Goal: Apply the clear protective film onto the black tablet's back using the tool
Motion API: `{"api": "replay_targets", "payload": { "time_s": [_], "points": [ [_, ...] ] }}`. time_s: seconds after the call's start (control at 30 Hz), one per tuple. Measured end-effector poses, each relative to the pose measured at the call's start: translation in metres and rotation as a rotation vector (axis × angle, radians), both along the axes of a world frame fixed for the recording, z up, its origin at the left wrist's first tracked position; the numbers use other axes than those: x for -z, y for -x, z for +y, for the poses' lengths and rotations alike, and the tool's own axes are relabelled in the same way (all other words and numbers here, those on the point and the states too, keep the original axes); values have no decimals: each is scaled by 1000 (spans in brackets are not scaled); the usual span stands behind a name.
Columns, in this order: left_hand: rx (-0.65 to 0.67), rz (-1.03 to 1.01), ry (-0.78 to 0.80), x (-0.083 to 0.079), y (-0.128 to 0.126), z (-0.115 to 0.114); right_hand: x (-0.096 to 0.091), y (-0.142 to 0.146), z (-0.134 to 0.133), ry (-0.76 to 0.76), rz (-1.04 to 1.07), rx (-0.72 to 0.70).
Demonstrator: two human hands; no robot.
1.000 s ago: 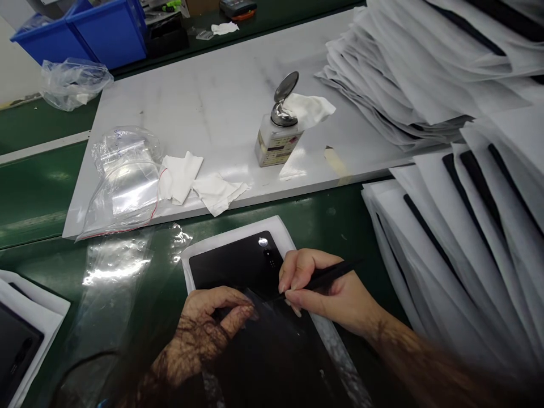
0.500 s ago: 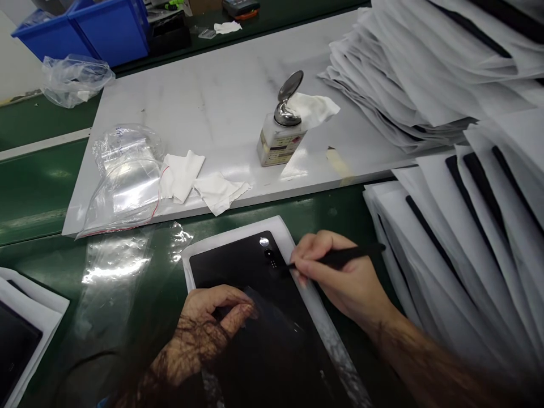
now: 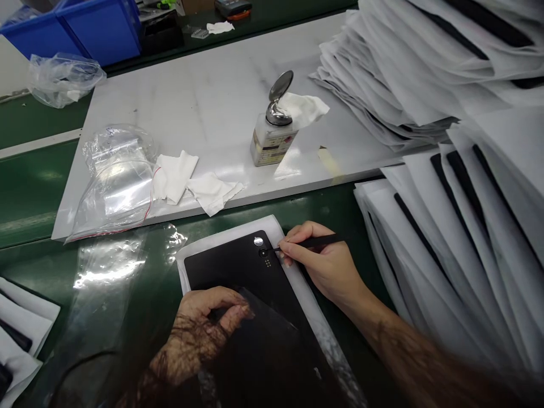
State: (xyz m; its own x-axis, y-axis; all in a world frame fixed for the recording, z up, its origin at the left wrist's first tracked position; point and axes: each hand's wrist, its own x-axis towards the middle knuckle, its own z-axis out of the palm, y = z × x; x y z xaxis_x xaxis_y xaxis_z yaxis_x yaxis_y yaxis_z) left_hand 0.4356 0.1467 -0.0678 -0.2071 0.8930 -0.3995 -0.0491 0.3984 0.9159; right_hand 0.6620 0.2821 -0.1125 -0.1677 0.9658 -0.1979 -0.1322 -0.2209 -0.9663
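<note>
A flat black tablet-like panel (image 3: 229,263) lies on a white foam sleeve (image 3: 278,226), with a round shiny spot, a lens-like circle and a group of small dots near its far right corner. My right hand (image 3: 321,255) is closed around slim black tweezers (image 3: 318,241), whose tip is at the lens-like circle. Over the panel's lower middle, my left hand (image 3: 212,314) is closed in a pinch on a clear film (image 3: 270,309). Dark hair in front of the camera hides part of the left wrist and the panel's near end.
A pump bottle (image 3: 274,141) with its lid up and a white wipe (image 3: 304,109) at its top stands on a grey board (image 3: 221,79). Crumpled wipes (image 3: 215,192) and a clear bag (image 3: 123,181) lie left. Sleeved panels (image 3: 425,226) stack up right; blue bins (image 3: 100,31) stand behind.
The tweezers' tip has moved up from beside the small dots to the lens-like circle. My left hand keeps its pinch over the panel. The whole view has shifted slightly.
</note>
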Motion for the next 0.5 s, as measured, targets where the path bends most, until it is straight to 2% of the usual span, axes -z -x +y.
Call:
{"api": "replay_targets", "payload": {
  "time_s": [0.27,0.5],
  "points": [
    [21,42,3,0,3,0,-2,3,0,16,-7,35],
    [48,43,-69,14,6,-3,0,4,-1,-8,-37,28]
  ]
}}
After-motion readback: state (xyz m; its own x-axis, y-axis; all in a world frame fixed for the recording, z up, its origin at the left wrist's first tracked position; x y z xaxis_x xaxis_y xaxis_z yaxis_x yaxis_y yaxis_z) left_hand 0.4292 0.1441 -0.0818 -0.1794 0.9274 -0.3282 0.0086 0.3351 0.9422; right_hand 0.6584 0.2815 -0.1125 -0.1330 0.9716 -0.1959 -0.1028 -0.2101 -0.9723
